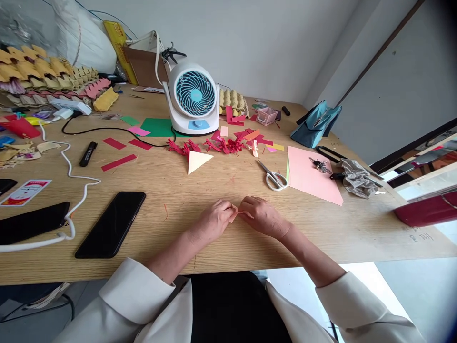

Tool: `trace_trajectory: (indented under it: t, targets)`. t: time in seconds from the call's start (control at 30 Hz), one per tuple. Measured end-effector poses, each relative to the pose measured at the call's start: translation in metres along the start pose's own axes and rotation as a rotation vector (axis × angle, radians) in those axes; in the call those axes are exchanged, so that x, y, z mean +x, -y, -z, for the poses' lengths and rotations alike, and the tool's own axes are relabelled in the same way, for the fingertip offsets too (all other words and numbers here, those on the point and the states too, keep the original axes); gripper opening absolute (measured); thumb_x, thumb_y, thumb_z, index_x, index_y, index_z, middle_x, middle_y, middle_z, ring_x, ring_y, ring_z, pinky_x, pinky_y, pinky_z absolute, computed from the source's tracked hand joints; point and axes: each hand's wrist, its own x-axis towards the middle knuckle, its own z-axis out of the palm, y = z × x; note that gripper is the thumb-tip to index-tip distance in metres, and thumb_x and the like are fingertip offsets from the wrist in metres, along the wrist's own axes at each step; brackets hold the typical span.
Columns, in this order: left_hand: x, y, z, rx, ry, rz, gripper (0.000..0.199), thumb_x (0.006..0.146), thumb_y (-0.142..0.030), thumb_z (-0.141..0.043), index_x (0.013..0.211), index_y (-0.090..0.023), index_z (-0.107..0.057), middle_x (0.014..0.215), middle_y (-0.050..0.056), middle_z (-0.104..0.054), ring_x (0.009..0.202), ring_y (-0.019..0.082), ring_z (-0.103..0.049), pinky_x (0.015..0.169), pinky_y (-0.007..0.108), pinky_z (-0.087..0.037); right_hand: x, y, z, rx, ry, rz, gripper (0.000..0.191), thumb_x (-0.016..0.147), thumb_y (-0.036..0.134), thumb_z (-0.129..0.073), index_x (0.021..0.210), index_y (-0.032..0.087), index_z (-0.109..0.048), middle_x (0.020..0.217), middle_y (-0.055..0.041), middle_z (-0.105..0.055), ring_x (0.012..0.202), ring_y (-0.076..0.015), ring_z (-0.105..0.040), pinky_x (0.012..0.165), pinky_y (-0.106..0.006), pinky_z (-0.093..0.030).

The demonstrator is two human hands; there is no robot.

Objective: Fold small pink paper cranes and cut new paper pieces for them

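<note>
Close to the table's front edge, my left hand (214, 220) pinches one end of a small light orange piece of paper (233, 214). Facing it, my right hand (263, 216) has its fingers closed on the other end, where the paper looks narrow and twisted or folded. My fingers cover much of the piece. White-handled scissors (275, 180) lie beyond my right hand, blades pointing away to the left. Farther off sit crumpled red paper bows (228, 145) and a cream paper triangle (199, 161).
A white fan (194, 97) stands at the back. Red paper strips (119, 162) and a black marker (88, 154) lie left, above a black phone (111, 224). Pink sheets (310, 174) with keys (320, 165) on top are at right, near a blue bag (316, 125). A white cable (84, 193) winds along the left.
</note>
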Motion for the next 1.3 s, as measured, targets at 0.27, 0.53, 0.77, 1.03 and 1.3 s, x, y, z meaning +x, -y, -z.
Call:
trace_trajectory:
  t: [0.27,0.53,0.77,1.03,1.3]
  targets:
    - [-0.002,-0.009,0.001,0.183,0.088,-0.026,0.025,0.094,-0.009,-0.043,0.108,-0.018,-0.061,0.103,0.008,-0.059,0.094,0.021,-0.054,0.087,0.035,-0.047,-0.019,0.014,-0.007,-0.041,-0.066,-0.031,0.013,0.097,0.018,-0.052,0.096,0.019,-0.065,0.100,-0.0091,-0.066,0.089,-0.0206,-0.058,0.080,-0.034,-0.044]
    - [-0.002,-0.008,0.004,0.178,0.134,-0.040,0.027,0.094,-0.012,-0.045,0.117,-0.017,-0.059,0.108,0.009,-0.059,0.100,0.023,-0.054,0.092,0.039,-0.047,-0.020,0.016,-0.013,-0.052,-0.096,-0.075,0.013,0.096,0.017,-0.052,0.096,0.018,-0.065,0.098,-0.0096,-0.067,0.087,-0.0212,-0.058,0.078,-0.034,-0.044]
    - [0.000,-0.004,0.011,-0.091,0.063,0.013,0.026,0.092,-0.006,-0.043,0.094,-0.019,-0.066,0.103,0.007,-0.064,0.098,0.020,-0.058,0.088,0.035,-0.048,-0.016,0.017,-0.014,0.075,-0.148,-0.157,0.015,0.096,0.018,-0.052,0.088,0.019,-0.065,0.092,-0.0083,-0.066,0.084,-0.0205,-0.058,0.078,-0.034,-0.045]
    - [0.017,0.000,0.007,-0.128,0.041,0.231,0.017,0.089,-0.013,-0.056,0.078,-0.020,-0.067,0.087,0.003,-0.059,0.084,0.017,-0.058,0.073,0.029,-0.045,-0.008,0.008,-0.011,0.316,-0.142,-0.268,0.015,0.089,0.012,-0.059,0.076,0.021,-0.061,0.085,-0.0052,-0.061,0.077,-0.0181,-0.056,0.072,-0.031,-0.046]
    - [0.018,0.001,0.001,-0.147,0.031,0.277,0.011,0.090,-0.014,-0.056,0.083,-0.018,-0.062,0.092,0.003,-0.057,0.083,0.016,-0.057,0.075,0.029,-0.045,-0.003,0.002,-0.005,0.398,-0.074,-0.297,0.014,0.089,0.014,-0.059,0.076,0.020,-0.060,0.083,-0.0042,-0.056,0.073,-0.0158,-0.052,0.068,-0.030,-0.043]
